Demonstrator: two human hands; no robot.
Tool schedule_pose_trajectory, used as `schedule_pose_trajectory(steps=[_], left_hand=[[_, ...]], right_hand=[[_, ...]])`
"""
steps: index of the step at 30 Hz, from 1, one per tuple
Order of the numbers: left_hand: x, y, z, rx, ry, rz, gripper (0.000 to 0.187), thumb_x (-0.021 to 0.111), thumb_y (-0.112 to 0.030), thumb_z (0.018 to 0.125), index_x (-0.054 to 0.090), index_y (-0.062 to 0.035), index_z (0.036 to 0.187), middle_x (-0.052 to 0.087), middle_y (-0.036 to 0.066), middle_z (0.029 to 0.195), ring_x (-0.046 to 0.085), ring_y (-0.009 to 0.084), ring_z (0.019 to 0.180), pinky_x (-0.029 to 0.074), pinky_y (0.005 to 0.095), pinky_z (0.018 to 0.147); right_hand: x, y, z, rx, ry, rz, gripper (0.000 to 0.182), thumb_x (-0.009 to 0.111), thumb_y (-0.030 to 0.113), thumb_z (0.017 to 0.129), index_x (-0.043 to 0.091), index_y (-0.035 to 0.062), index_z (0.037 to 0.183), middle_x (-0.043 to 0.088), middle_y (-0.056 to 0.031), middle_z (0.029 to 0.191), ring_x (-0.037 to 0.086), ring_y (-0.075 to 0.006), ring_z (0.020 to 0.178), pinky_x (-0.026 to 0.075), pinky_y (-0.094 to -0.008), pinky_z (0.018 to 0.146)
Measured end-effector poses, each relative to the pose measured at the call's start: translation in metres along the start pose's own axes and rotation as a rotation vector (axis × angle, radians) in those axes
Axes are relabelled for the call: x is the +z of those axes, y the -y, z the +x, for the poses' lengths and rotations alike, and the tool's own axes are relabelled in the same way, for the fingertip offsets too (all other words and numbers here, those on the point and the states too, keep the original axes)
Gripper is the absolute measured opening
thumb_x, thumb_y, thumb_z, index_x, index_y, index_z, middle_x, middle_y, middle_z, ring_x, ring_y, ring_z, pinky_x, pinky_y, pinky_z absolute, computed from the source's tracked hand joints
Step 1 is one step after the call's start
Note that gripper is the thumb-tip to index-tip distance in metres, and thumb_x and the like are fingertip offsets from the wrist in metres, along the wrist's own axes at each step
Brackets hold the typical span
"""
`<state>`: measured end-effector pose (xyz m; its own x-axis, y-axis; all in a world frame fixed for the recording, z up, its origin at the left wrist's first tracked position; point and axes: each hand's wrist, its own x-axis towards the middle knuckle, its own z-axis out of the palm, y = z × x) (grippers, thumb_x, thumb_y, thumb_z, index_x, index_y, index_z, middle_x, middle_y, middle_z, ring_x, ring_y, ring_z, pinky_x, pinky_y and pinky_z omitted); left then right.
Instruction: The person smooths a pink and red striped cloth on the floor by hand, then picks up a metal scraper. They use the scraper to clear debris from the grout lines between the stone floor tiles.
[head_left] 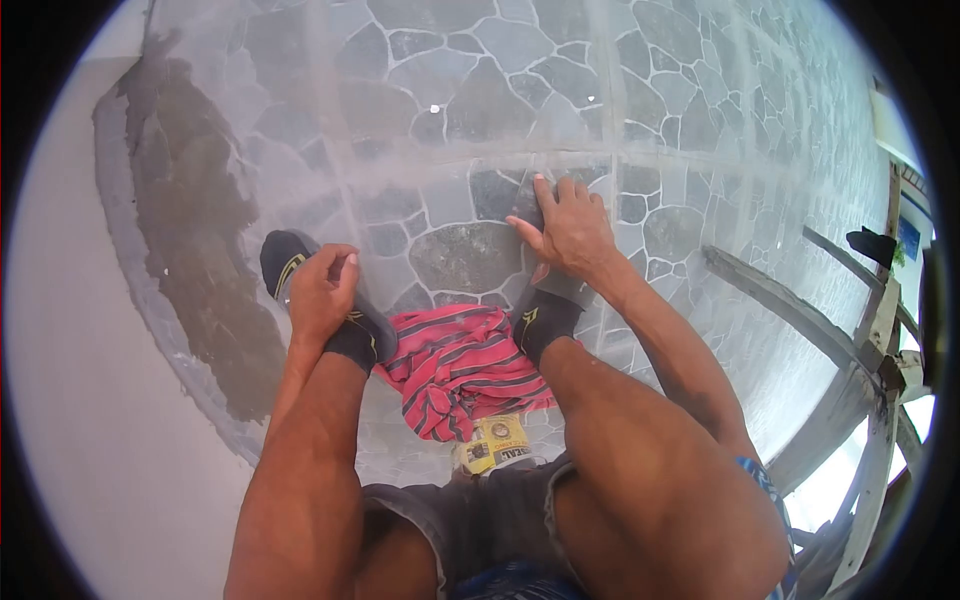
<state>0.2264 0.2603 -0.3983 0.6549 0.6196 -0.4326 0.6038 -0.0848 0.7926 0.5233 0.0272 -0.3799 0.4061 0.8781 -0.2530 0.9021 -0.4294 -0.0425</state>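
Observation:
My left hand (325, 292) is curled closed over my left foot, by the black sock (287, 258) with a yellow mark; whatever its fingers may hold is hidden. With fingers stretched out and thumb apart, my right hand (568, 228) reaches past the other black sock (547, 318). Its fingertips are at the grey stone floor (468, 256), whose irregular slabs have pale joints. A dark patch under those fingers cannot be made out clearly. Between my feet lies a crumpled red cloth (455, 365) with dark stripes.
Behind the cloth, between my legs, stands a yellow-and-white labelled container (497, 440). A strip of wet-looking grey mortar (190, 220) runs along the pale wall (90, 400) at left. Weathered wooden beams (785, 305) stand at right. Pale film covers much of the stonework.

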Motion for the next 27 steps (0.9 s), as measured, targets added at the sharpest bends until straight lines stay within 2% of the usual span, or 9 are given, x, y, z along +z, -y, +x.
schedule_pose_trajectory(steps=[2, 7, 10, 15, 19, 23, 27], left_hand=[[0.001, -0.001, 0.002, 0.019, -0.015, -0.02, 0.013, 0.068, -0.011, 0.096, 0.073, -0.0022, 0.104, 0.072, 0.01, 0.079, 0.068, 0.0174, 0.07, 0.053, 0.0297, 0.065], [-0.002, -0.003, -0.001, -0.004, 0.025, 0.032, 0.013, 0.068, -0.011, 0.096, 0.073, -0.0024, 0.104, 0.072, 0.01, 0.08, 0.069, 0.0178, 0.071, 0.054, 0.0299, 0.066], [-0.002, -0.006, 0.002, 0.01, 0.0, 0.004, 0.012, 0.068, -0.011, 0.096, 0.073, -0.0024, 0.104, 0.072, 0.01, 0.08, 0.07, 0.0183, 0.071, 0.054, 0.0301, 0.066], [-0.002, -0.006, -0.001, 0.003, 0.031, 0.057, 0.012, 0.068, -0.012, 0.097, 0.073, -0.0027, 0.104, 0.073, 0.01, 0.082, 0.07, 0.0193, 0.072, 0.055, 0.0303, 0.066], [-0.001, -0.004, 0.002, 0.021, -0.007, 0.018, 0.013, 0.068, -0.012, 0.097, 0.073, -0.0026, 0.104, 0.073, 0.011, 0.082, 0.07, 0.0198, 0.072, 0.055, 0.0306, 0.066], [-0.001, -0.006, 0.001, 0.002, 0.014, 0.034, 0.012, 0.068, -0.012, 0.097, 0.073, -0.0029, 0.103, 0.072, 0.011, 0.081, 0.07, 0.0195, 0.071, 0.055, 0.0308, 0.066], [-0.002, -0.008, -0.001, 0.007, -0.004, 0.015, 0.011, 0.068, -0.011, 0.097, 0.073, -0.0033, 0.103, 0.071, 0.01, 0.08, 0.069, 0.0197, 0.069, 0.054, 0.031, 0.064]], right_hand=[[-0.003, 0.003, -0.011, -0.035, 0.037, 0.012, 0.075, 0.062, 0.065, 0.094, 0.064, 0.001, 0.134, 0.062, -0.017, 0.098, 0.061, -0.0334, 0.089, 0.049, -0.0458, 0.074], [-0.003, -0.006, 0.011, 0.042, 0.025, 0.048, 0.076, 0.062, 0.066, 0.095, 0.064, 0.0013, 0.136, 0.061, -0.0186, 0.097, 0.061, -0.0347, 0.09, 0.049, -0.0473, 0.073], [-0.002, 0.001, -0.012, -0.04, 0.052, 0.016, 0.077, 0.061, 0.065, 0.096, 0.062, 0.0013, 0.138, 0.062, -0.0181, 0.099, 0.061, -0.0339, 0.091, 0.049, -0.0459, 0.076], [-0.004, -0.006, 0.01, 0.043, 0.023, 0.087, 0.077, 0.063, 0.067, 0.094, 0.066, 0.001, 0.133, 0.061, -0.0208, 0.1, 0.062, -0.0375, 0.093, 0.051, -0.0464, 0.078], [0.0, 0.005, -0.006, 0.012, 0.057, 0.009, 0.077, 0.06, 0.067, 0.096, 0.063, 0.0013, 0.136, 0.062, -0.0203, 0.097, 0.063, -0.0359, 0.091, 0.05, -0.0466, 0.074], [-0.003, 0.002, 0.006, 0.105, 0.039, 0.044, 0.075, 0.059, 0.067, 0.096, 0.066, 0.0014, 0.131, 0.062, -0.0206, 0.095, 0.063, -0.0354, 0.083, 0.05, -0.0467, 0.072], [-0.002, 0.009, 0.003, 0.021, -0.02, -0.033, 0.076, 0.058, 0.067, 0.096, 0.063, 0.0017, 0.135, 0.062, -0.0191, 0.096, 0.062, -0.035, 0.083, 0.05, -0.0462, 0.073]])
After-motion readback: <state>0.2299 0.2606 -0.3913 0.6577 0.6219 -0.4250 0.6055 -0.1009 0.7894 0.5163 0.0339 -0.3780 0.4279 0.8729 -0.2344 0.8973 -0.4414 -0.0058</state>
